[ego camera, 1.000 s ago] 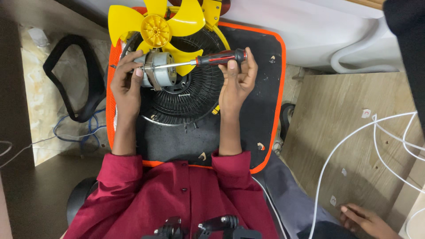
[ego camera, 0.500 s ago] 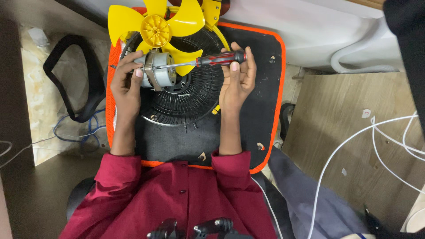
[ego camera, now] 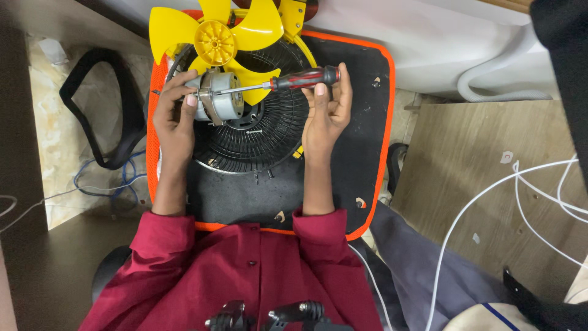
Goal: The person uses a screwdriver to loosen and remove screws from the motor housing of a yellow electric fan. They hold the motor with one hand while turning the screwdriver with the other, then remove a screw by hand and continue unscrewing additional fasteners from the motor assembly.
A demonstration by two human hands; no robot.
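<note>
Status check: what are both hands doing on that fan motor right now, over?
Left hand grips the silver fan motor. Right hand holds the red-handled screwdriver, tip at the motor. Yellow fan blade attached above; black grille beneath. Nothing blocking.

Motor lies on grille, screwdriver to its right.

Both forearms reach straight toward twelve o'clock, sleeves bunched at the wrists. The left hand curls in a grip; the right hand has its fingers wrapped, thumb up.
</note>
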